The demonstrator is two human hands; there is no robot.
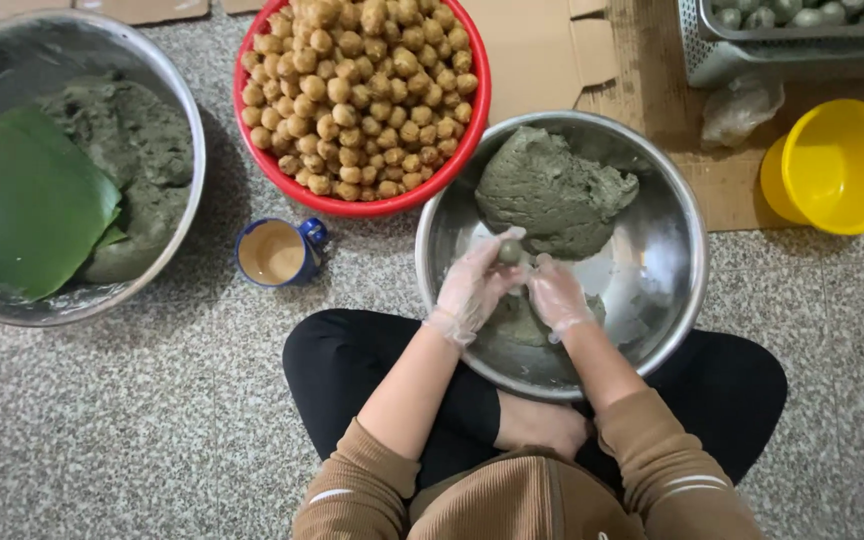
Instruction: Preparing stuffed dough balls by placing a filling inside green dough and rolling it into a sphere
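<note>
I sit cross-legged on the floor with a steel bowl (672,250) in front of my legs. A big lump of grey-green dough (552,190) lies in it. Both hands wear thin clear gloves. My left hand (472,285) and my right hand (555,295) meet over the bowl and pinch a small grey-green dough ball (509,251) between their fingertips. A flatter smear of dough (517,320) lies below my hands in the bowl.
A red basin (477,110) heaped with several brown filling balls stands beyond the bowl. At left a large steel basin (187,130) holds more dough and a green leaf (27,205). A blue cup (277,252), yellow bowls (842,165), a metal basket (712,50) and cardboard (542,60) surround me.
</note>
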